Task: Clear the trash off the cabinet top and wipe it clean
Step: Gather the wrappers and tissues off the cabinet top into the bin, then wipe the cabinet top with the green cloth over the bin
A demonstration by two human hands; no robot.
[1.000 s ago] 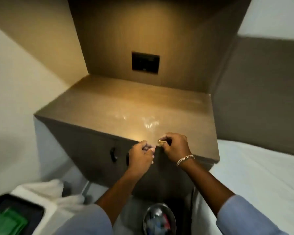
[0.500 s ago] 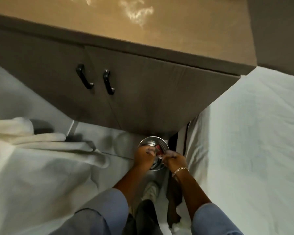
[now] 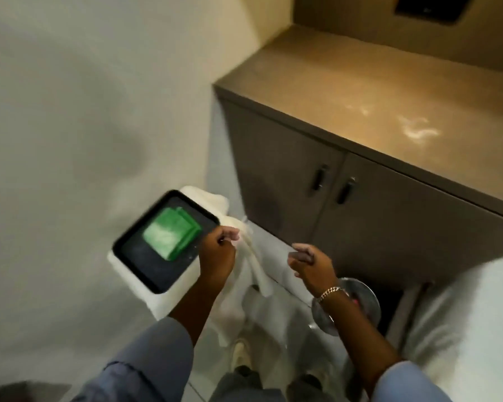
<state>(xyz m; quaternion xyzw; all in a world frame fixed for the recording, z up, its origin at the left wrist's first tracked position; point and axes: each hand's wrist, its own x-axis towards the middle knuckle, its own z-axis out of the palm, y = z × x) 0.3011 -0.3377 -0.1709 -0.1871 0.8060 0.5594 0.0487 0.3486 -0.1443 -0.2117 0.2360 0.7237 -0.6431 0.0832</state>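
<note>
The folded green cloth, likely soft, light and best pinched by its near edge, lies in the black tray at left, just beside the loosely curled, empty left hand, while the right hand, half-closed, holds nothing visible.

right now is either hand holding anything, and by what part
Neither clearly. The left hand is curled beside the tray and white cloth; the right hand is loosely closed, seemingly empty.

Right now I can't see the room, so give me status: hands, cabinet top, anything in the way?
Left hand loosely curled by green cloth on black tray. Right hand curled, apparently empty. Cabinet top trash-free, smeared. Nothing blocking.
</note>
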